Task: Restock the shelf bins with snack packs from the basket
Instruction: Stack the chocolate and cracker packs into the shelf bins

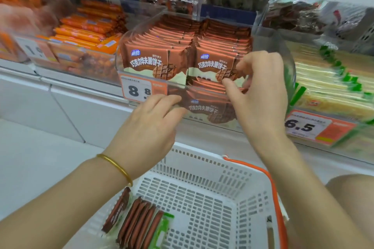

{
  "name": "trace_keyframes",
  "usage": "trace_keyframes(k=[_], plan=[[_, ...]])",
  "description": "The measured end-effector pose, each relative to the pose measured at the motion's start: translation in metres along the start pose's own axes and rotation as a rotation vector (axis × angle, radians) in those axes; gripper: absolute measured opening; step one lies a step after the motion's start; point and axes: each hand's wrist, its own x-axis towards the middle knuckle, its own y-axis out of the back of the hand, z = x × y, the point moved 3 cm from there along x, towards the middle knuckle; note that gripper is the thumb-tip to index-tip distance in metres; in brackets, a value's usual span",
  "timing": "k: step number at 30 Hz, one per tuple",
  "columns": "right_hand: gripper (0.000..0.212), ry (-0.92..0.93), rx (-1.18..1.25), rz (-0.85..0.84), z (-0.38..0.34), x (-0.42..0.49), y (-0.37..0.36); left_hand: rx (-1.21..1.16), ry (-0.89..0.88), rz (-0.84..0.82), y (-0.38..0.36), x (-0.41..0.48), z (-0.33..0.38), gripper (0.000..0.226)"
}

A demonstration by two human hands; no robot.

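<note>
A clear shelf bin (141, 26) holds two rows of brown chocolate waffle-biscuit packs (153, 60). In front of the bin my left hand (149, 127) and my right hand (261, 91) hold a small stack of the same brown packs (204, 105) lying flat, label upside down. The left hand pinches the stack's left end. The right hand's fingers curl round its right end, by the front pack of the bin's right row. Below, a white plastic basket (202, 198) with orange handles holds several more brown packs (139, 224) standing on edge at its left side.
Orange sausage sticks (87, 28) fill the bin to the left. Green-and-white packs (327, 87) fill the bin to the right. Price tags reading 8.8 (139, 91) and 6.5 (301, 127) hang on the bin fronts. Dark snacks sit in the back bins under an upper shelf.
</note>
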Motion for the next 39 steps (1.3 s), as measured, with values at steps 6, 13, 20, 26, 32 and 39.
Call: trace_keyframes(k=[6,13,20,26,32,39], plan=[[0.013,-0.111,0.159,-0.753,0.004,-0.140,-0.112,0.095,0.029,-0.478,-0.032,-0.062,-0.022,0.031],[0.058,-0.111,-0.023,-1.529,0.039,-0.317,-0.228,0.178,0.026,-0.927,-0.069,-0.132,-0.029,0.037],[0.032,-0.358,0.059,-1.567,0.028,-0.347,-0.283,0.137,0.125,-0.995,-0.069,-0.148,-0.044,0.037],[0.026,-0.573,-0.035,-1.402,0.029,-0.346,-0.285,0.133,0.123,-0.930,-0.068,-0.144,-0.046,0.037],[0.019,-0.786,0.104,-1.380,0.027,-0.350,-0.279,0.135,0.105,-0.927,-0.070,-0.143,-0.043,0.034],[0.023,-1.154,0.195,-1.186,0.045,-0.323,-0.250,0.108,0.117,-0.968,-0.074,-0.135,-0.046,0.034]])
